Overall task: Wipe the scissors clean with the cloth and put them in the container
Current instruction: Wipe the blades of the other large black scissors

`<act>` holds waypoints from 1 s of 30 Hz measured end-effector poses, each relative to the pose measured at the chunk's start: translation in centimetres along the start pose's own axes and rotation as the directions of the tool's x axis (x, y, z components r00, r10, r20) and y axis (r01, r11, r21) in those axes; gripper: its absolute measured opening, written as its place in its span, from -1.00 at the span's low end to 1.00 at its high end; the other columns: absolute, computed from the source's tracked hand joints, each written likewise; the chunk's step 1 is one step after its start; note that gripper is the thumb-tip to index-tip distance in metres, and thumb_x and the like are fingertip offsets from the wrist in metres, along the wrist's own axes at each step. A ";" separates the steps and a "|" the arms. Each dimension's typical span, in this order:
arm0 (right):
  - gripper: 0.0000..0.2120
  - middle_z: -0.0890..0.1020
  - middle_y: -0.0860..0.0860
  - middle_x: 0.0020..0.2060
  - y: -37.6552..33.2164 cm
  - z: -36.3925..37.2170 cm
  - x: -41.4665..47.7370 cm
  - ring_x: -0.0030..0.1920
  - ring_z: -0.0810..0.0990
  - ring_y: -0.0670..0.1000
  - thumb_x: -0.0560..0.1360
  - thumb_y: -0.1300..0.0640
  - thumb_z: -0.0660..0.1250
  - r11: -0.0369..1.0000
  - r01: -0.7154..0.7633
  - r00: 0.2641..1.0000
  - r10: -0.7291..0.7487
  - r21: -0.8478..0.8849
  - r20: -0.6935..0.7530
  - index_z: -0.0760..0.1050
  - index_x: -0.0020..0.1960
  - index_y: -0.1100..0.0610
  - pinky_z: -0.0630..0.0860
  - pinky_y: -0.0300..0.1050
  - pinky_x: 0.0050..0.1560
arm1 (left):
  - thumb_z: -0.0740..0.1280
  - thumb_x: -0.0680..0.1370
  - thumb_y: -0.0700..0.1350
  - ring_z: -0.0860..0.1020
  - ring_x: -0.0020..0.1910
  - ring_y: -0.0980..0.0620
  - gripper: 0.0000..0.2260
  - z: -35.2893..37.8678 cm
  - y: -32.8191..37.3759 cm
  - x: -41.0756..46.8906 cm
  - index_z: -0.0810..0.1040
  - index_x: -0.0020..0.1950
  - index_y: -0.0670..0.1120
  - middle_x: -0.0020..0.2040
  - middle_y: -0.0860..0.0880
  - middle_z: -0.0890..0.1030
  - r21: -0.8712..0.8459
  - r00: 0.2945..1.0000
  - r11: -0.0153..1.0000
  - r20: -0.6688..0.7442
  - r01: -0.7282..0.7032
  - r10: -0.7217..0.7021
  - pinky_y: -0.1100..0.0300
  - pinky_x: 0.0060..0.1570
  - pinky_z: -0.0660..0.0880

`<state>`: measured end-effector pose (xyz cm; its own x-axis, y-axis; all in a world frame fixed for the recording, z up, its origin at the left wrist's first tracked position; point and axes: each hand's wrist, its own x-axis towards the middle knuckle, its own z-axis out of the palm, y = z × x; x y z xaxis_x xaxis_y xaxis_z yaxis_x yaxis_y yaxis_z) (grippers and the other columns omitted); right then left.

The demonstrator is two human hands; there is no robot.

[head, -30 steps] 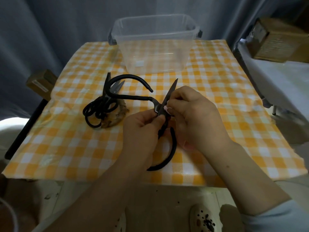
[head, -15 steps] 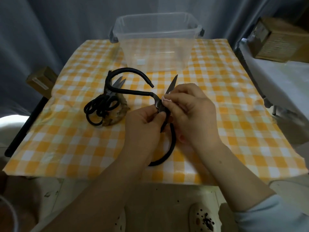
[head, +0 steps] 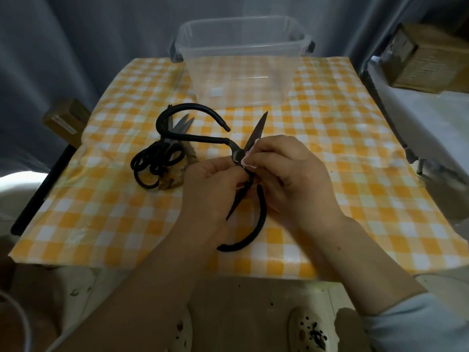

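Grey curtains (head: 76,47) hang behind a yellow-checked table (head: 330,148) in dim light.

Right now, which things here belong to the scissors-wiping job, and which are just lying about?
In the job:
- scissors, held by the left hand
- cloth, pinched on the blade by the right hand
- container
- probably the scissors pile, likely waiting its turn

Lying about:
- small box, off the left edge
- woven box, far right

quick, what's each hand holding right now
The left hand grips the scissors just below the pivot.
The right hand pinches the cloth against the blade.
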<state>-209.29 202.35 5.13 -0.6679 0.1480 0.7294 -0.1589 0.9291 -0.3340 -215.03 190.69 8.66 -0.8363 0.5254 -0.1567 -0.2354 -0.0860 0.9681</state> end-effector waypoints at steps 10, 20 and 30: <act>-0.89 0.58 0.10 -0.10 0.7 -0.8 0.1 -0.12 0.56 0.08 0.47 0.24 0.35 0.995 -0.095 0.995 0.097 -0.038 0.034 0.64 -0.11 0.25 0.52 -0.04 -0.20 | 0.35 0.44 -0.41 0.59 -0.35 0.12 -0.78 0.0 -0.6 0.0 0.66 -0.19 -0.10 -0.34 -0.03 0.66 0.031 0.998 0.999 0.056 -0.005 0.004 0.33 -0.33 0.53; -0.93 0.59 0.00 -0.06 -0.3 0.5 0.2 -0.03 0.56 -0.10 0.45 0.19 0.42 0.947 -0.256 0.960 0.273 0.197 -0.067 0.65 -0.09 0.16 0.54 -0.16 -0.08 | 0.34 0.45 -0.41 0.67 -0.19 0.02 -0.79 0.4 -0.7 -0.2 0.67 -0.09 -0.14 -0.22 -0.08 0.70 0.048 0.999 0.998 0.027 -0.043 0.041 0.24 -0.15 0.60; -0.91 0.59 0.00 -0.17 1.0 -1.1 0.6 -0.11 0.56 -0.16 0.35 0.34 0.45 0.918 -0.280 0.951 0.304 0.281 -0.046 0.62 -0.19 0.20 0.44 -0.45 -0.10 | 0.34 0.43 -0.44 0.60 -0.37 0.13 -0.78 0.2 -0.5 -0.2 0.65 -0.16 -0.14 -0.35 -0.05 0.66 0.014 0.999 1.000 0.029 -0.026 0.025 0.33 -0.37 0.51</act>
<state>-209.08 203.77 5.87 -0.6503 0.4393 0.6198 -0.1634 0.7159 -0.6788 -214.66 190.80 8.27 -0.8273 0.5474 -0.1265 -0.2069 -0.0874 0.9744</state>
